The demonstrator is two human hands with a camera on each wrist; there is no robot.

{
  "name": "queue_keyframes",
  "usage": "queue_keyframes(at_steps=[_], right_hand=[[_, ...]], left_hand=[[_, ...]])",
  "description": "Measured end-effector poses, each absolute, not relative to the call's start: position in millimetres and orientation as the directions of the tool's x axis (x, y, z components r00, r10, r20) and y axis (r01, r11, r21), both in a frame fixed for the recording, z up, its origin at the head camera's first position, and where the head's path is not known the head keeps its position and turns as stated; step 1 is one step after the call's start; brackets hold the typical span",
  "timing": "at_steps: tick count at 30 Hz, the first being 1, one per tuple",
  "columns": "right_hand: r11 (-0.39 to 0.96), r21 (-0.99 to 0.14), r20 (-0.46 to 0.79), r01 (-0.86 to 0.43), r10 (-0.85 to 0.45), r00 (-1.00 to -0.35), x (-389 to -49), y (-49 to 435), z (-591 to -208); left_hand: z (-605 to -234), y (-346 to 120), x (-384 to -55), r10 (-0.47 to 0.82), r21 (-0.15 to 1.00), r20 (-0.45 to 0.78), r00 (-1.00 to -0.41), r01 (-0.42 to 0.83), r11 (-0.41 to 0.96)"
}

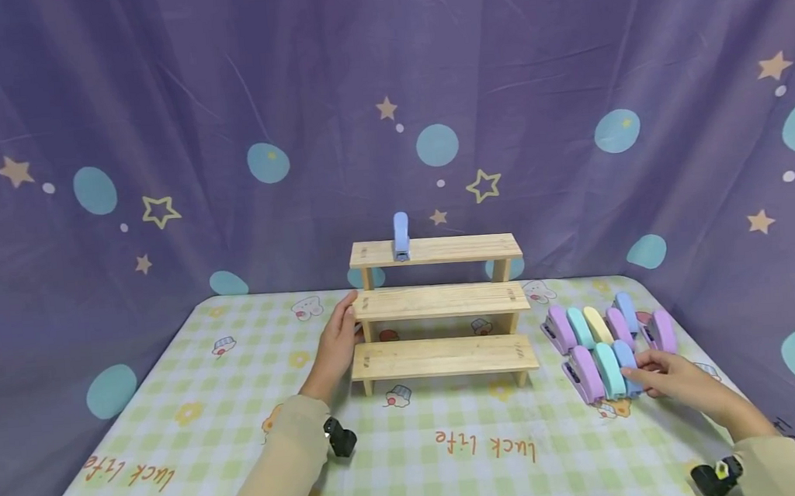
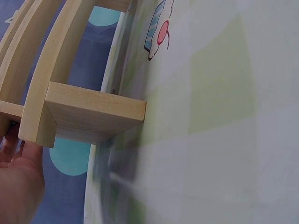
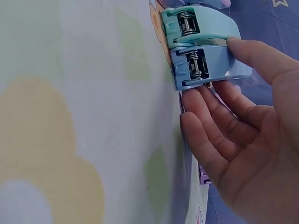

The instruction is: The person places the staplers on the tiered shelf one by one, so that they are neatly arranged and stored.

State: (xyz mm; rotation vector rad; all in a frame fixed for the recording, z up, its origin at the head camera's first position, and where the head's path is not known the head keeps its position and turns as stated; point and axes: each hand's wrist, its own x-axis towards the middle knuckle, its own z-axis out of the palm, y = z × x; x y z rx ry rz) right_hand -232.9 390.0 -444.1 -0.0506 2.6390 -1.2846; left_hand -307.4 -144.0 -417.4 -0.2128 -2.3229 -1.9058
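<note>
A three-tier wooden display rack (image 1: 440, 301) stands on the table. My left hand (image 1: 336, 342) holds the left end of its middle tier; in the left wrist view its fingers (image 2: 32, 151) reach behind the wood. On the top tier, toward the left, stands a light blue stapler (image 1: 401, 236). At the right, my right hand (image 1: 677, 382) pinches another blue stapler (image 3: 212, 65), the thumb over one side and fingers on the other. A teal stapler (image 3: 205, 23) lies right against it. Left of that is a purple stapler (image 1: 585, 373).
Behind the front row lie several more staplers, among them a yellow one (image 1: 597, 326), a blue one (image 1: 625, 312) and a purple one (image 1: 662, 330) at the far right. A checked cloth (image 1: 241, 393) covers the table. A purple curtain (image 1: 327, 67) hangs behind.
</note>
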Motion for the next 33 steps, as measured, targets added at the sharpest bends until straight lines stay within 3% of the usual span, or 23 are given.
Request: queue_keyframes(at_steps=[3,16,27,33], right_hand=[[0.61,-0.79,-0.152,0.055,-0.109,-0.982,-232.4,389.1,-444.9],[0.619,-0.784,-0.121,0.042,-0.085,-0.989,-225.3,386.7,-441.7],[0.671,-0.742,-0.044,-0.018,-0.075,-0.996,-223.1,388.3,-426.3],[0.707,-0.705,0.007,-0.045,-0.057,-0.998,-222.0,387.8,-412.9]], left_hand=[[-432.6,-146.9,-320.3,0.017,0.961,0.194,-0.981,0.193,0.2],[-433.6,-147.4,-320.3,0.005,0.956,0.227,-0.974,0.224,0.188],[-398.0,-141.6,-294.0,0.028,0.956,0.187,-0.982,0.188,0.224],[-397.4,-140.9,-293.4,0.029,0.957,0.188,-0.982,0.19,0.22]])
